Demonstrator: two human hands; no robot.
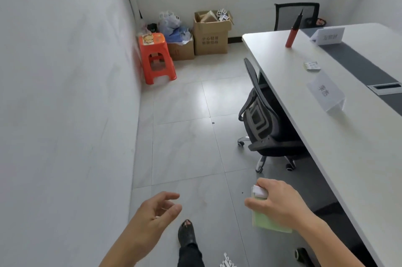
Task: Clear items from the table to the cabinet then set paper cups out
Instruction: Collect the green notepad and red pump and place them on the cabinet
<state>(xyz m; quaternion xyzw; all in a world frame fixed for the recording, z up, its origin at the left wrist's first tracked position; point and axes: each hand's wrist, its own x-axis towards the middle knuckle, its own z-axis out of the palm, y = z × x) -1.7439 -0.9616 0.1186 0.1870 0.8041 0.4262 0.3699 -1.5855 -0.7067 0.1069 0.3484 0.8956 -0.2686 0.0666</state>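
Note:
My right hand point(277, 202) grips a light green notebook or pad point(266, 222) together with a white crumpled paper point(259, 191), over the floor beside the long white table point(359, 158). My left hand point(157, 210) hangs free with loosely curled fingers, holding nothing. On the table stand a red and black hand pump point(292, 32), two white folded name cards point(328, 94) point(329, 36) and a small printed packet point(312, 66). No cabinet or paper cups are in view.
A black office chair point(261, 118) is tucked at the table's near side; another chair point(295, 15) stands at the far end. An orange plastic stool point(156, 57), cardboard boxes point(211, 36) and plastic bags point(171, 25) fill the far corner. A wall runs along the left.

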